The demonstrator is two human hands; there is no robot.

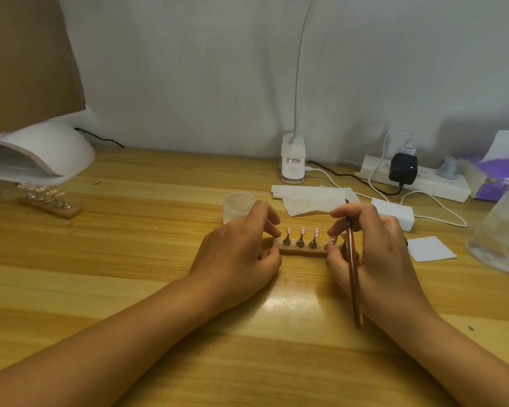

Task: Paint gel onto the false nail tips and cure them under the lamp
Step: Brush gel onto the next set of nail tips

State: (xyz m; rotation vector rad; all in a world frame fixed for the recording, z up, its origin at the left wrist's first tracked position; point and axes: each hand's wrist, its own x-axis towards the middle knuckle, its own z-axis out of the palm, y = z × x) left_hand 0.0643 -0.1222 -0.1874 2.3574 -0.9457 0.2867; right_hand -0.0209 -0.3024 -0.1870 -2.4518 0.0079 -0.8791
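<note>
Mid-table, the left hand (241,248) pinches the holder's (303,252) left end. The right hand (376,245), brush (353,277) clamped between its fingers, grips the right end, hiding the last tips (302,231). The lamp (50,148) sits at ten o'clock, partly behind cardboard (27,54).

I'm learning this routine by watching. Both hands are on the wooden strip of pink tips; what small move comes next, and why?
Probably lift the wooden strip toward the curing lamp at far left: the left hand and right hand grip its ends, the nail tips look pink-coated, and the brush tip is off them.
</note>
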